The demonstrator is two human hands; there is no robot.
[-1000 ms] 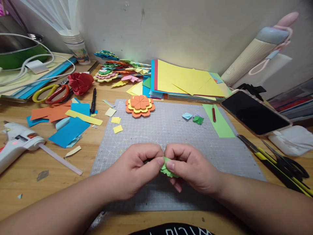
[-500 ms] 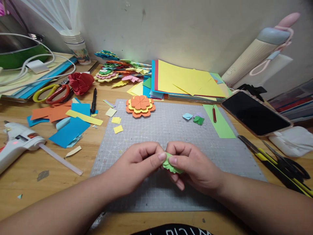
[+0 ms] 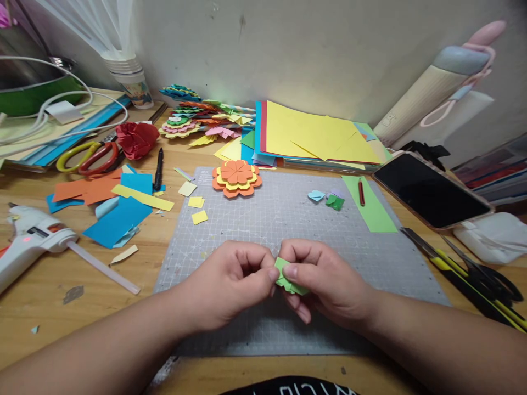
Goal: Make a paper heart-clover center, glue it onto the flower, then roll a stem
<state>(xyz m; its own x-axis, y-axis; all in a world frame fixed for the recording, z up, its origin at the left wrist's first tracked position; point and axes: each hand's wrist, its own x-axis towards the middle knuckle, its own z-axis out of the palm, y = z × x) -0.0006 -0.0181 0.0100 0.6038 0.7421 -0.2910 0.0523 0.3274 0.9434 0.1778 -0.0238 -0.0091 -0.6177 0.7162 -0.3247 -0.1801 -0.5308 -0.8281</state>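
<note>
Fingers of the right hand (image 3: 333, 280) pinch a folded light-green paper piece (image 3: 289, 281), thumb on top, the rest tucked beneath. At the paper's left edge is the thumb tip of the left hand (image 3: 226, 280), its other fingers curled; whether they grip the paper too, I cannot tell. Both hands and the paper are over the near half of a gray cutting mat (image 3: 263, 219).

Near the mat's far left corner lies a layered orange-and-yellow paper flower (image 3: 236, 174), with a yellow paper square (image 3: 200, 218) closer to the person. Toward the far right, a dark-green folded paper piece (image 3: 335, 202) sits near a light-blue one (image 3: 316, 195), and a short dark-red stick (image 3: 361, 192) lies on a light-green paper strip (image 3: 373, 213).

On the wooden table (image 3: 45, 302), a white hot glue gun (image 3: 37, 236) rests at the left; at the right are a yellow-and-black utility knife (image 3: 447, 263), black-handled scissors (image 3: 486, 278) and a smartphone (image 3: 432, 189)
</note>
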